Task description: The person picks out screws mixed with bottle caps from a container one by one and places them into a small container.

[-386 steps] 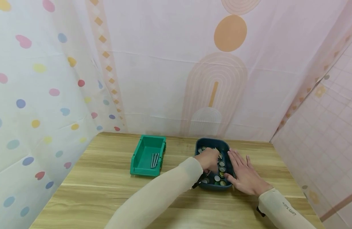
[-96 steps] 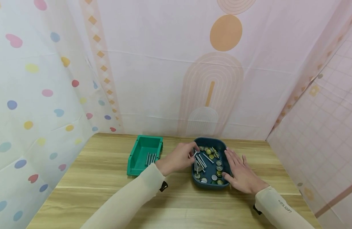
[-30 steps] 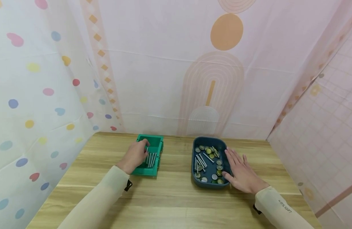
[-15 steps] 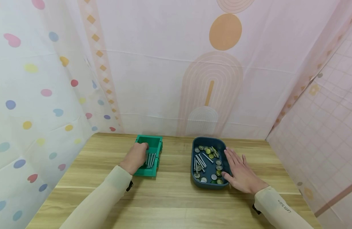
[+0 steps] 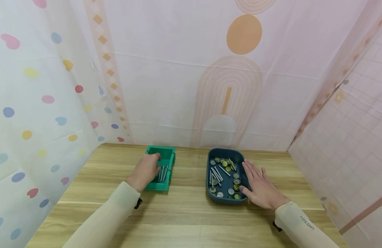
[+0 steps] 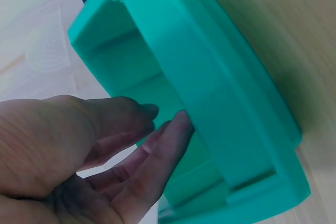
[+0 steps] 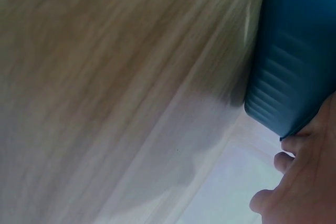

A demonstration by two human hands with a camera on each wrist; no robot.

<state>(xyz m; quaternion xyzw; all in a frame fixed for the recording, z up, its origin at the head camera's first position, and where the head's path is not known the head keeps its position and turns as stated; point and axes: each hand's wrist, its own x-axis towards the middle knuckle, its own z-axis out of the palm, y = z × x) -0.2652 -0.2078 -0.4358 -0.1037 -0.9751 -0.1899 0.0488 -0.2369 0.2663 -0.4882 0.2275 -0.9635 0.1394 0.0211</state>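
My left hand (image 5: 144, 170) hovers over the left side of the green bin (image 5: 157, 188), fingers loosely bent. In the left wrist view, thumb and fingertips stand slightly apart with nothing visible between them, near the wall of the green bin (image 6: 210, 87). Several long silver screws (image 5: 163, 173) lie in that bin, partly behind the hand. My right hand (image 5: 260, 187) rests with straight fingers along the right rim of the dark blue tray (image 5: 211, 197). Inside the tray, several more long screws (image 5: 216, 175) lie among gold, silver and green bottle caps (image 5: 236, 176).
Both containers stand on a wood-grain table (image 5: 184, 213), with a strip of tabletop between them. Behind the table hangs a patterned curtain (image 5: 166, 86); further curtains close in the left and right sides.
Earlier the left hand reached into the blue tray, then carried a screw left to the green bin. That screw no longer shows in its fingers. The right hand stays at the tray rim.
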